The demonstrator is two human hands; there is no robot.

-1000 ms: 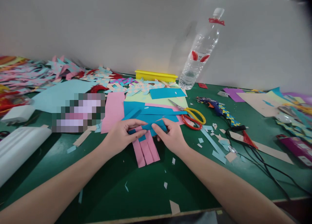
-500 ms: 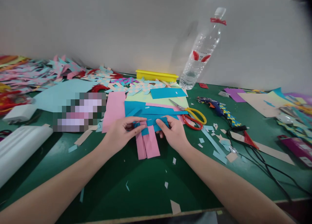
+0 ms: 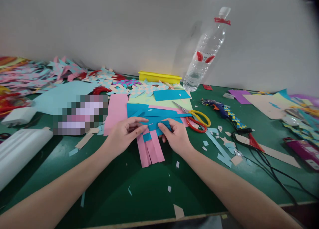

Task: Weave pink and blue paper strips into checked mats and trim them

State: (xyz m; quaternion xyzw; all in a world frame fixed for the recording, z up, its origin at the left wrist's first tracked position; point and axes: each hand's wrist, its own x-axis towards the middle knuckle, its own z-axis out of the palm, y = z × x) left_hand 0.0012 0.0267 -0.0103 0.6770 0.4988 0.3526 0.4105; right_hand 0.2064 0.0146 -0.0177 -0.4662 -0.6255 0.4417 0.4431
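Between my hands are pink paper strips interlaced with blue paper strips. The pink ends hang toward me, side by side. My left hand pinches the left side of the weave between thumb and fingers. On the right, my right hand grips the blue strip's end, thumb on top and fingers curled underneath. Blue paper sheets lie just beyond my fingers, with a pink sheet to their left. Scissors with yellow and red handles rest behind my right hand.
A clear bottle leans against the grey wall. To the right lie a blue glue gun, black cables and paper scraps. A blurred-out object and a white roll-like object are on the left. Woven paper pieces line the back.
The woven paper has turned slightly, and its pink ends spread lower. My left fingers have shifted left and straightened somewhat, showing more of the blue strip. My right hand stays on the blue end.
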